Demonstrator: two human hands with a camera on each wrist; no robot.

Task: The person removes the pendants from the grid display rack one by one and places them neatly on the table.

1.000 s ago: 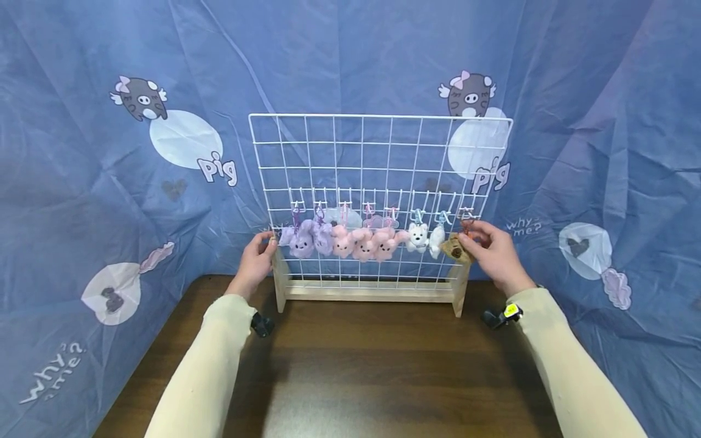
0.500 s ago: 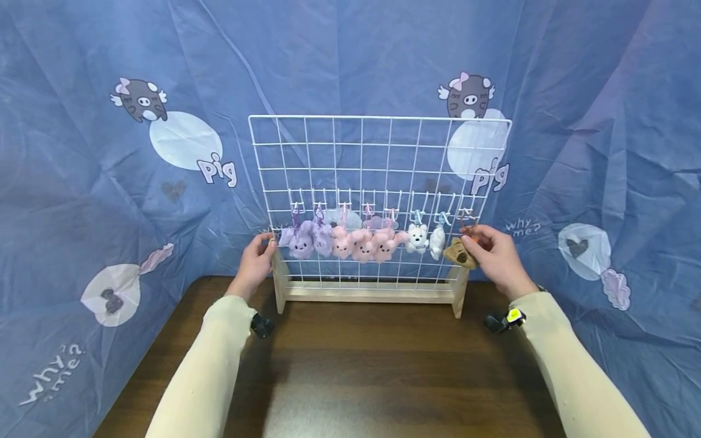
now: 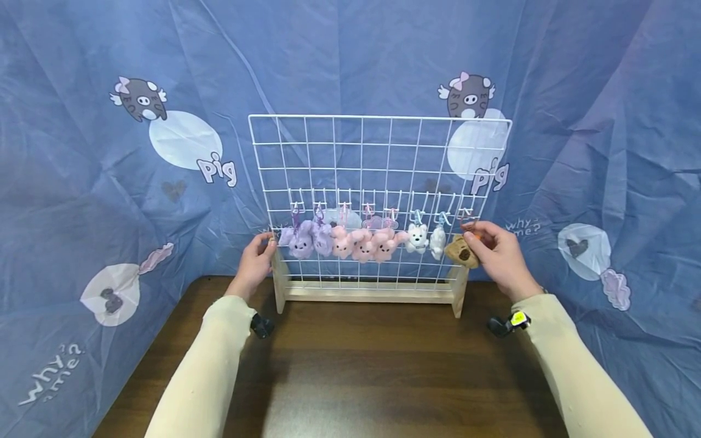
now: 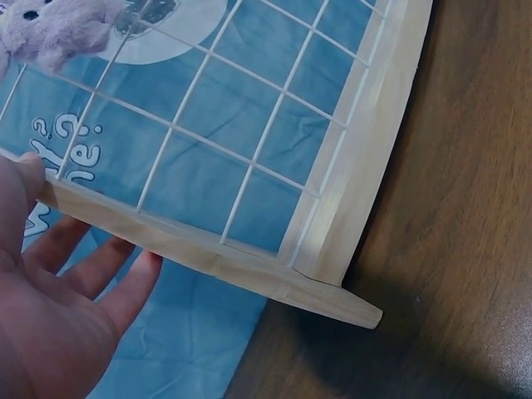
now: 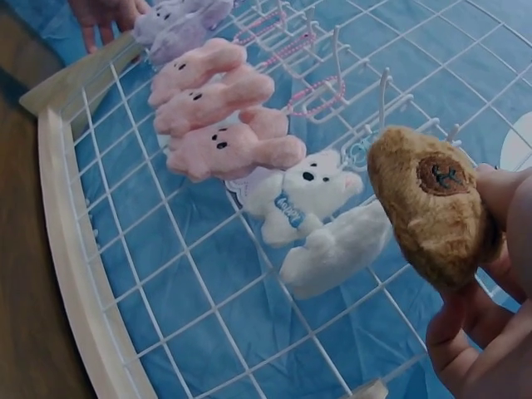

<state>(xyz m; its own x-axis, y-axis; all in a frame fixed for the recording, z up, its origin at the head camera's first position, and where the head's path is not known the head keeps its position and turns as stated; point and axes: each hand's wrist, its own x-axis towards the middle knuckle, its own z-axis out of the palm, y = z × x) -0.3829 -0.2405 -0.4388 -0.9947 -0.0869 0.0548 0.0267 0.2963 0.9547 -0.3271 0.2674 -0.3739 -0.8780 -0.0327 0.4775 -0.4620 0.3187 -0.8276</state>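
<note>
My left hand point(image 3: 255, 261) holds the left wooden post point(image 4: 224, 262) of a white wire grid rack point(image 3: 378, 116), thumb on one side and fingers on the other. At the rack's right end, my right hand point(image 3: 495, 252) pinches a brown plush keychain point(image 5: 428, 216) with a dark round patch. Its strap reaches up to the last hook; the hand partly hides its right side. Left of it hang two white plush keychains point(image 3: 418, 237), one face-on and one turned sideways. Further left are pink plush keychains point(image 3: 365, 245), then two purple plush keychains point(image 3: 300, 244).
A wooden crossbar point(image 3: 367, 295) joins the rack's feet on the brown table point(image 3: 372, 365). Behind and to both sides hangs a blue printed curtain point(image 3: 328, 55). Small cameras are strapped at both wrists, by the cream sleeves.
The brown plush keychain has shifted slightly right and turned, showing more of its dark patch. My right wrist has moved a little to the right; my left hand stays on the post.
</note>
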